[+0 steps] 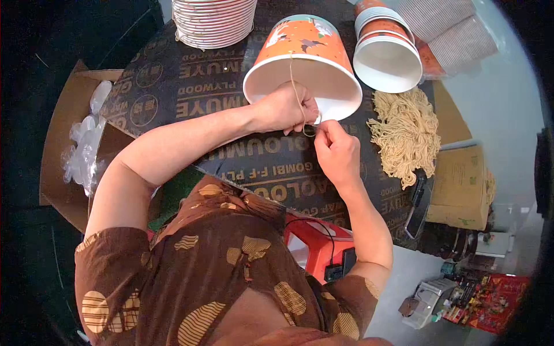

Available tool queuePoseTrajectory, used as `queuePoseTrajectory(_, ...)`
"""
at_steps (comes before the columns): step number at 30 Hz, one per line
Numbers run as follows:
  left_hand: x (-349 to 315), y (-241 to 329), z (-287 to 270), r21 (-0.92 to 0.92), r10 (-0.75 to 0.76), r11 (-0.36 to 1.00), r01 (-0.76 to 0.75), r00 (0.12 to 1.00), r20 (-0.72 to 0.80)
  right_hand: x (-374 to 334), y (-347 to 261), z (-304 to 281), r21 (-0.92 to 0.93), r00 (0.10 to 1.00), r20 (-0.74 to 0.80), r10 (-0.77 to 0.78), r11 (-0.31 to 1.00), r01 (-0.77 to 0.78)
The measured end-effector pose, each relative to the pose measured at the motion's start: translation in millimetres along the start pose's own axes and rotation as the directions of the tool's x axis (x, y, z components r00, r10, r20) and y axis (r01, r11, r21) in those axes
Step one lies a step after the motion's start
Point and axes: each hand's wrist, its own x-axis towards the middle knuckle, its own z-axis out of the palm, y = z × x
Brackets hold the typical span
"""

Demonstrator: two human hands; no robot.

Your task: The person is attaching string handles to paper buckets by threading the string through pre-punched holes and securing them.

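Observation:
An orange paper bucket (309,41) with printed figures lies tipped on its side, its white mouth facing me. From its upper rim a thin tan cord (293,74) runs down across my left hand and makes a small loop below it. My left hand (288,108) is closed on the cord in front of the bucket's mouth, its fingertips partly hidden. Just to the right and lower, my right hand (336,151) pinches the cord near the bucket's lower rim. The two hands are close together.
A tall stack of white-rimmed buckets (213,23) stands at the back left. More nested orange buckets (388,60) lie at the right, above a heap of cream cords (405,132). A phone (415,210) is at the table's right edge. Cardboard boxes (459,187) flank the table.

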Motion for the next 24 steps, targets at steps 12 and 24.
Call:
queuePoseTrajectory(12,-0.2,-3.4,5.0,-0.052,0.086,0.995,-0.088,0.995,-0.048,0.8,-2.0,-0.1,0.069,0.999,-0.038,0.012,0.998,-0.01)
queuePoseTrajectory(24,-2.9,-4.2,5.9,0.044,0.099,0.994,-0.098,0.995,-0.011,0.3,-2.7,2.3,0.117,0.996,-0.044,0.075,0.991,-0.069)
